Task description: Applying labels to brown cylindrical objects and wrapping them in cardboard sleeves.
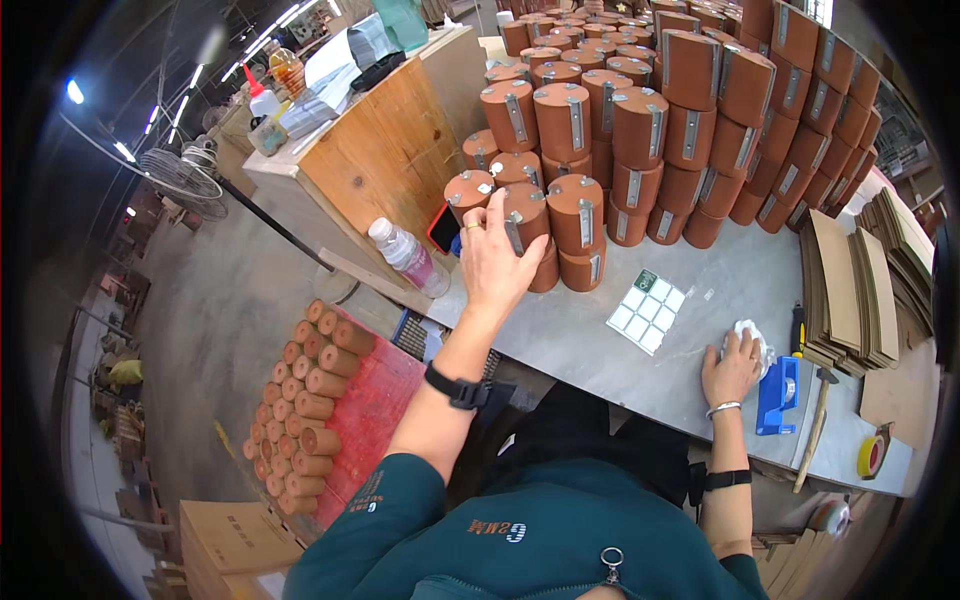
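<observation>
At the near-left end of the stacked brown round boxes, my left hand (494, 262) reaches up to a box (525, 203) with a metal strip on its side. The index finger lies along its left edge and the thumb at its lower right front. Other boxes stand close: one (577, 215) to its right, one (467, 190) to its left. Small white bits lie on the tops behind. My right hand (731, 373) rests on the grey table (570, 350), fingers curled over a crumpled white cloth (757, 345). Between the hands lies a sheet of white square labels (648, 312).
Right of my right hand are a blue tape dispenser (777, 395), a hammer (815, 430), yellow tape (873, 453) and cardboard sheets (850, 285). A plastic bottle (410, 258) stands by the wooden cabinet (385, 130). Lower left, brown cylinders (300, 400) sit on a red board (375, 425).
</observation>
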